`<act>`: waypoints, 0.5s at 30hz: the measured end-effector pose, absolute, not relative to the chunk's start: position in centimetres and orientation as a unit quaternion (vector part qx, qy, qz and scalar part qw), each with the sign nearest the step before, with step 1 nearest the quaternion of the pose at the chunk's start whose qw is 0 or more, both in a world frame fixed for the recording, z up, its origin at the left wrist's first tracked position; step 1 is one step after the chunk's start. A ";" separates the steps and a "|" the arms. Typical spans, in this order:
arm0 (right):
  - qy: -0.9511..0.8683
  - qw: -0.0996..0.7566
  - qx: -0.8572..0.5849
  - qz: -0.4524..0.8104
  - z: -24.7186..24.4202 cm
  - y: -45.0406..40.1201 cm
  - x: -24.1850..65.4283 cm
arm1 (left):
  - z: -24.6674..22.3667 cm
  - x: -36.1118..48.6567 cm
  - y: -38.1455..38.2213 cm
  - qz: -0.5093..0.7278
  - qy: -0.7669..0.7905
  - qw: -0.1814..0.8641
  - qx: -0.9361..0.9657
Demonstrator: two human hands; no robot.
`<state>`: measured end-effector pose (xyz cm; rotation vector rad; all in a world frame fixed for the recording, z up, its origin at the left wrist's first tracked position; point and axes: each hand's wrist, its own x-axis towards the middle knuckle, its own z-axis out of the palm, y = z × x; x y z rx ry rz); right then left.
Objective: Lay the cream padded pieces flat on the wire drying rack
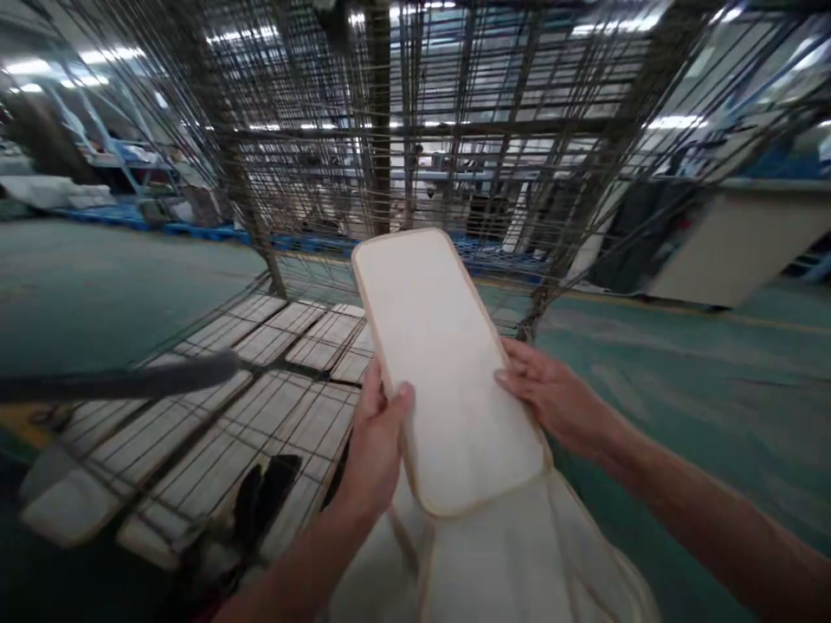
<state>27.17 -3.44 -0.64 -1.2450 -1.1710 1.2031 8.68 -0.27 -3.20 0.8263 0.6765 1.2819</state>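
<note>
A long white pad point(441, 363) with rounded corners and a tan edge is held up in front of me, tilted to the left. My left hand point(380, 433) grips its left edge, thumb on the face and fingers behind. On the opposite edge, my right hand point(542, 389) holds it the same way, thumb in front. Beneath its lower end lie more white pads point(493, 562) of similar look, partly overlapping. What the pads are for cannot be told.
A wire cage point(383, 130) of thin metal rods rises ahead. Light panels point(279, 415) lie in rows behind rods at left. A dark grey bar point(130, 381) juts in from the left. Beyond are green floor point(649, 372), blue pallets point(156, 223) and a beige cabinet point(733, 251).
</note>
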 end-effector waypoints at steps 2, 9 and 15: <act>-0.454 0.515 -0.513 0.516 0.1 -4.7 30.0 | -3.9 9.9 -1.7 0.557 0.296 0.673 0.387; -0.565 0.355 -0.548 0.504 -2.0 -7.5 38.4 | -13.6 2.0 -7.9 0.573 0.621 0.383 0.374; -0.765 0.219 -0.597 0.102 -13.5 -10.9 37.7 | -21.2 0.2 -15.9 0.433 0.761 0.413 0.250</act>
